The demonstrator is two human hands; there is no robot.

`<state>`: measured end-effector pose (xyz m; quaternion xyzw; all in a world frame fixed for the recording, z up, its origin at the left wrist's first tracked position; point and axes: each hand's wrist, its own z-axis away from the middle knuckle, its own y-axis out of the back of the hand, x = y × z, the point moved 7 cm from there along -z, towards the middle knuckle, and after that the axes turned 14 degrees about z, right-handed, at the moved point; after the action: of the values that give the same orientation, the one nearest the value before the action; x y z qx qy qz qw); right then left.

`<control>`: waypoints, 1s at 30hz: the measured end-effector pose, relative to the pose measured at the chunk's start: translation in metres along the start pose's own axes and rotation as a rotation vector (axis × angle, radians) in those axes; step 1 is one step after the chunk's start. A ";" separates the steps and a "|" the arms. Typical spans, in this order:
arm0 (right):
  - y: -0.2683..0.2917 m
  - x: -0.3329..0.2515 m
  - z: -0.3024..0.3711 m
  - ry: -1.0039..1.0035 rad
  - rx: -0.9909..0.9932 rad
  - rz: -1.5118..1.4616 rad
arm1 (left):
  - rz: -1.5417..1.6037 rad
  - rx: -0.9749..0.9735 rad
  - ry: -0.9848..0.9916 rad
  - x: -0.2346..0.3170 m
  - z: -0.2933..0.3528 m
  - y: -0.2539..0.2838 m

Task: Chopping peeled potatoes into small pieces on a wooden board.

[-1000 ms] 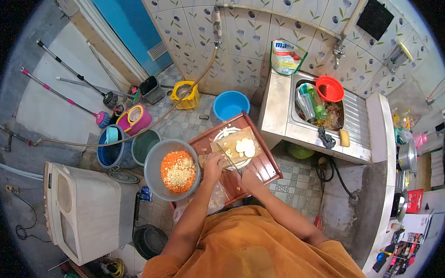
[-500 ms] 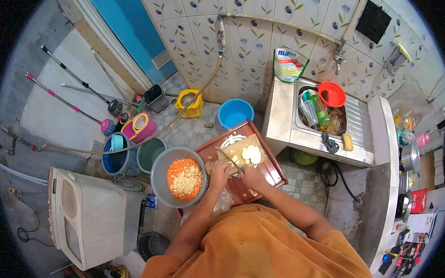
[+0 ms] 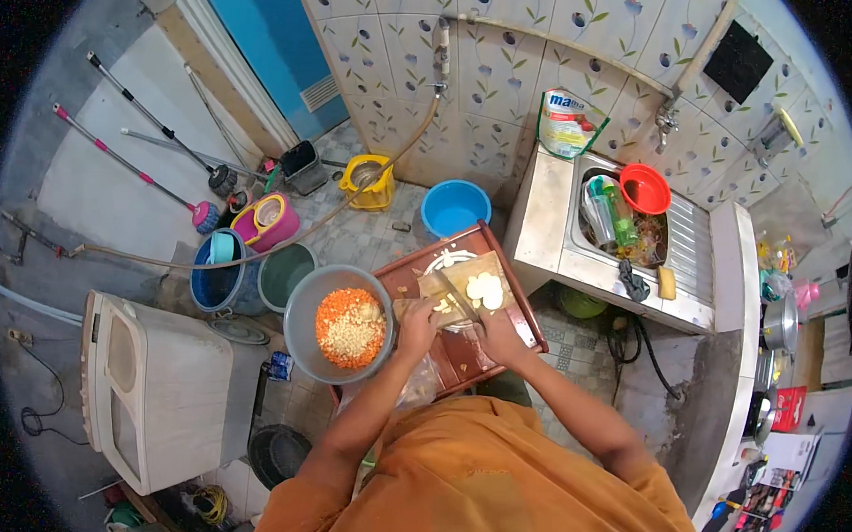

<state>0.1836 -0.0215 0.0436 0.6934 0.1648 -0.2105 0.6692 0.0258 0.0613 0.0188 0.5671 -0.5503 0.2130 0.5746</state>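
Reddish table (image 3: 453, 358), board (image 3: 472, 267), knife (image 3: 459, 296) in right fingers (image 3: 488, 329)

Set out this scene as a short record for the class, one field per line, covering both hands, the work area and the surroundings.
Left hand: at the near-left side of the cutting board; grip unclear
Right hand: holding a knife, blade over the board
On the board: white pieces
Under the board: white round item, reddish-brown tabletop
Left of the board: grey bowl with chopped orange pieces and pale pieces
Beyond the table: blue tub
Right: sink, red bowl
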 end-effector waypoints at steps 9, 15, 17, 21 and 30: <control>-0.002 -0.016 0.009 -0.181 -0.053 -0.026 | 0.018 -0.013 -0.010 -0.008 0.003 -0.003; -0.001 -0.023 0.009 -0.171 -0.120 -0.012 | -0.018 0.037 -0.057 0.003 0.003 -0.003; -0.001 -0.023 0.009 -0.202 -0.173 0.005 | -0.017 0.033 -0.050 0.005 0.002 -0.003; -0.008 -0.017 0.010 -0.219 -0.190 0.025 | -0.034 0.025 0.000 -0.002 0.002 -0.002; -0.011 -0.018 0.010 -0.197 -0.260 0.079 | -0.098 -0.009 -0.075 0.007 0.004 -0.006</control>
<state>0.1621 -0.0298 0.0426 0.5831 0.0968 -0.2277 0.7738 0.0318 0.0532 0.0215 0.5985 -0.5438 0.1606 0.5659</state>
